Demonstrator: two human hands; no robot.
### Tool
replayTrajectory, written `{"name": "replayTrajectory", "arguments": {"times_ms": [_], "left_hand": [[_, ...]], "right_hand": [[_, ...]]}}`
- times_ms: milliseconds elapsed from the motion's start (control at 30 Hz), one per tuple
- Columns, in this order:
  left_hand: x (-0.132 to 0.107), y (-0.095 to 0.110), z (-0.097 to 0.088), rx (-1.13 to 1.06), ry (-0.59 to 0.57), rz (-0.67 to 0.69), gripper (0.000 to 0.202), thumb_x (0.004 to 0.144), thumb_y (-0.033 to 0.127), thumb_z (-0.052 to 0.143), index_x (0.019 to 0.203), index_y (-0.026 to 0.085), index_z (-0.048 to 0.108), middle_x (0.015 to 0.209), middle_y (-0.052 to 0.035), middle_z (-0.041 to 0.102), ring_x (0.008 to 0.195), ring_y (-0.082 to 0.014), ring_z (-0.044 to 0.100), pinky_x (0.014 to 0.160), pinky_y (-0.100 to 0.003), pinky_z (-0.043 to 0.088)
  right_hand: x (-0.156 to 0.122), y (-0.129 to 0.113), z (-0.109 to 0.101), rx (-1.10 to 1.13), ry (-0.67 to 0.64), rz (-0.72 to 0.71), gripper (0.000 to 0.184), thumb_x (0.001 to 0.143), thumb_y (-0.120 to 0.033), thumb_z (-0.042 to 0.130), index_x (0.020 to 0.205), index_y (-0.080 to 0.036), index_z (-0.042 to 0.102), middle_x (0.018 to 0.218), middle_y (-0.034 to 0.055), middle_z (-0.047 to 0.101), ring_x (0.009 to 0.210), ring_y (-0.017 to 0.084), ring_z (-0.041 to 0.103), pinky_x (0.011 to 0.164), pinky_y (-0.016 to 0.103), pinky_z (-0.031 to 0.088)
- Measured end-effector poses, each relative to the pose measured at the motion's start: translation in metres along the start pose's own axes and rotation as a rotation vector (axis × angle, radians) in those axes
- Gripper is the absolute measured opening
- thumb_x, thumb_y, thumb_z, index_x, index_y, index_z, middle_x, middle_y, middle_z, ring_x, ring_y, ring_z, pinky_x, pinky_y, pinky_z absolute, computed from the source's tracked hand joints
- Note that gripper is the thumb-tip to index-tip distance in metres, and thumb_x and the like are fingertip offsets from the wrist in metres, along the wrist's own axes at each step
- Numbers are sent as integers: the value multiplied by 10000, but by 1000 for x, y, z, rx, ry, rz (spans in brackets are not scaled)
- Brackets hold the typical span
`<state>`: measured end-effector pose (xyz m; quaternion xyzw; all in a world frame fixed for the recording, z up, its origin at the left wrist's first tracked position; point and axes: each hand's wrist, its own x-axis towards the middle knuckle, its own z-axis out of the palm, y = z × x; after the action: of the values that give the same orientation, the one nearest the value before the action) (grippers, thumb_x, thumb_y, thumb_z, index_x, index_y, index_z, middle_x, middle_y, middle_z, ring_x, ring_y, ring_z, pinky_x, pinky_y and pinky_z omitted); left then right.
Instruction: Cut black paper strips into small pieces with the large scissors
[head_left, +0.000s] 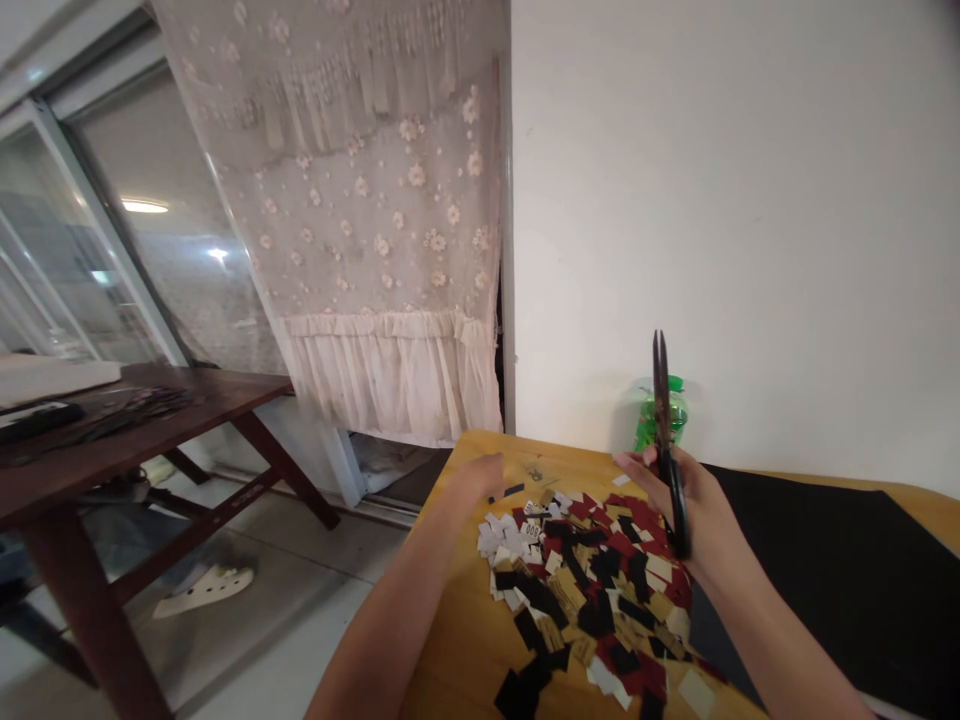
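Two hands: right hand (712, 520) grip clasps upright scissors (661, 400); left hand (480, 476) by tag pile (592, 585), grip impossible to tell.

Soft daylight comes through the glass doors (82, 270) and lace curtain (375, 230) on the left, leaving the white wall (735, 200) bright and even. Lamp reflections (144, 206) glare on the glass. The scissors (661, 400) read dark against the wall. A faint shadow lies beside the green bottle (645, 420). Straight frames bow toward the left edge, and detail is slightly soft.
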<state>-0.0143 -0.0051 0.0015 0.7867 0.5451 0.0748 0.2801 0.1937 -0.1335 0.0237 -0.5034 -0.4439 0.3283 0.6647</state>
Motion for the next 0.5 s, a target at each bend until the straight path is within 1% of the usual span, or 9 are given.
{"name": "replayTrajectory", "arguments": {"times_ms": [67,100,167,233,267,367,500], "left_hand": [[-8,10,-9,-22,-59,10,345,694,225,710,996,145,565,947,-58,623,861,-201,599,752,-332,484],[-14,17,-14,-50,-85,39,375,649,192,732,974,154,549,886,-38,633,828,-189,606,734,-306,477],[-27,32,-21,-150,-114,131,339,678,246,699,945,181,501,854,-6,630,800,-146,610,703,-253,466],[-40,46,-25,-394,-170,264,306,672,242,689,866,178,462,855,-18,618,777,-137,605,685,-256,453],[-45,52,-26,-448,-177,300,315,658,248,697,843,181,450,851,-16,610,764,-132,598,683,-257,446],[-57,61,-26,-493,-178,334,355,625,245,719,818,190,427,836,-4,587,723,-122,573,665,-259,429],[-62,63,-25,-557,-207,352,367,626,251,728,820,194,421,840,1,577,694,-110,560,657,-256,421]], "right_hand": [[3,7,1,-20,-7,11,420,510,-379,819,696,-216,480,710,2,617,652,170,567,587,256,440],[5,11,2,-25,-23,17,413,509,-372,820,692,-216,484,725,11,630,689,187,585,628,274,458],[6,16,5,-37,-74,23,398,506,-365,819,699,-215,505,752,24,648,726,208,603,664,296,476],[4,16,9,-54,-129,25,394,497,-370,818,717,-211,532,777,36,657,738,219,607,652,297,483],[2,14,11,-60,-143,26,395,492,-377,817,718,-209,540,778,39,657,735,222,606,642,295,483],[-4,5,16,-62,-155,50,390,491,-387,811,654,-210,505,705,21,633,662,196,581,606,279,463],[-9,-5,21,-9,-144,86,461,436,-369,838,592,-209,435,586,-33,553,536,131,492,507,238,390]]}}
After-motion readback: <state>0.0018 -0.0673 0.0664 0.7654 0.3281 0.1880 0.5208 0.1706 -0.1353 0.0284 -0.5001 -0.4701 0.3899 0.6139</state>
